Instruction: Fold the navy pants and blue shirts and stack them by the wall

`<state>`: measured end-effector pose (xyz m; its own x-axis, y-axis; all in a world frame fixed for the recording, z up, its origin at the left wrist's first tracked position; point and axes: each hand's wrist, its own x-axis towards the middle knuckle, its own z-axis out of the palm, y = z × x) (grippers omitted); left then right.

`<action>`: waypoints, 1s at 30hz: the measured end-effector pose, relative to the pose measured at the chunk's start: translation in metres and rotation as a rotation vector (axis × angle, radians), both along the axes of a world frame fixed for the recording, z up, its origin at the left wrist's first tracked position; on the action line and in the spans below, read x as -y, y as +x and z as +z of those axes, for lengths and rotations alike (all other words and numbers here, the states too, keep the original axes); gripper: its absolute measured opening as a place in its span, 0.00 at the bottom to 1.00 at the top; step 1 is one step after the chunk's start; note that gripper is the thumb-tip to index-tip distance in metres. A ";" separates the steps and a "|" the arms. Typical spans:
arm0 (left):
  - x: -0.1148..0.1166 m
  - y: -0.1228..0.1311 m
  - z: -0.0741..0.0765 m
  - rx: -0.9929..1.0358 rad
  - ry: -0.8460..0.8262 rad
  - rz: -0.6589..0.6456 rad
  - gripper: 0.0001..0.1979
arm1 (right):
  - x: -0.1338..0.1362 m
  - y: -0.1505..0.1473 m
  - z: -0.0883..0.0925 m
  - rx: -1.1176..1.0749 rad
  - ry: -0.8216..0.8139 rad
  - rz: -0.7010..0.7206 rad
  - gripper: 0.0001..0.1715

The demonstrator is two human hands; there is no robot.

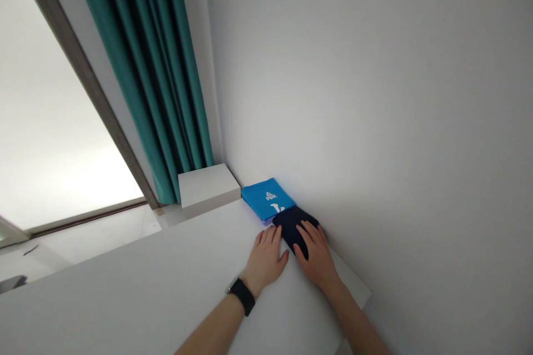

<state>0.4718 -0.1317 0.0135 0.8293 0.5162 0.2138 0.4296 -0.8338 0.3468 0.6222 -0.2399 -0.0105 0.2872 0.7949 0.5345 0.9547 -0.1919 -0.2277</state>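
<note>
Dark cloth (288,222), matte and folded flat, beneath right hand (317,258), left hand (265,259) at its edge, each grip unclenched.

Wide open on the left, and what a lane it was: the white surface (137,274) ran broad from the left hand (265,260) to its long edge, room for a palm to slide flat! Over on the right, trouble: the wall (358,94) shut off any sideways pass beyond the right hand (315,252), leaving only a slim strip beside that wrist. Dead ahead, the dark cloth (286,228) and the blue folded piece (259,199) crowded the wall side, both low, with open air above. Past them sat the white block (208,184), the curtain (166,77) hanging behind. Between the hands? Just a narrow gap!
</note>
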 end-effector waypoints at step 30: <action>0.000 0.000 -0.001 -0.021 0.029 -0.036 0.31 | -0.037 0.041 0.011 -0.201 -0.102 -0.011 0.26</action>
